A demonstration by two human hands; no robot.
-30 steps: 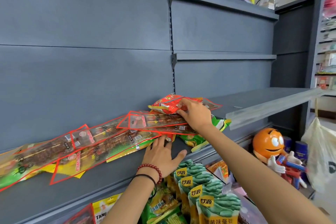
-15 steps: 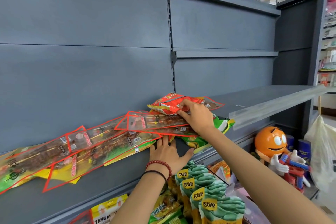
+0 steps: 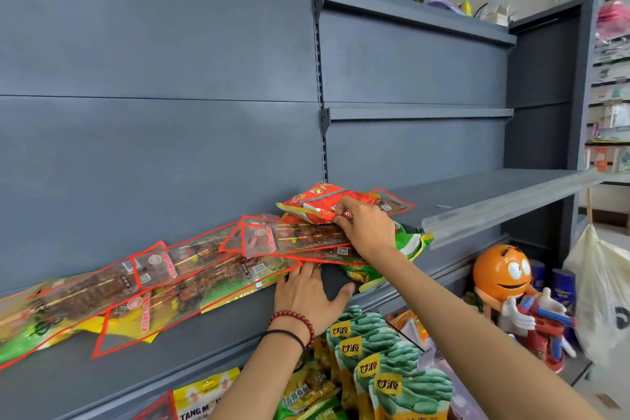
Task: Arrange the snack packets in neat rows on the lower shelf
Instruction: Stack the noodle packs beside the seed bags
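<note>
A long grey shelf runs across the gondola unit, its front edge sloping down toward the left of the view, and along it lies a loose, overlapping line of red-edged skewer packets, clear-fronted so the brown sticks inside show; they stretch from the shelf's left end up to the upright post in the back panel, some lying on yellow and green packets beneath. At the right end of that line a small heap has formed near the shelf's back edge: a puffy red snack bag sits on top of the flat skewer packets, and a green bag sticks out under them toward the front edge. The right hand rests palm-down on this heap, fingers curled loosely over the near end of the red bag, fingertips on its foil, the heel of the hand on the flat packets below; whether it pinches the bag or only presses on it I cannot tell. The left hand lies flat and spread on the bare shelf close to the front edge, fingertips touching the edge of the nearest skewer packet, thumb out to the right; its wrist carries a red bead bracelet and a thin black band.
</note>
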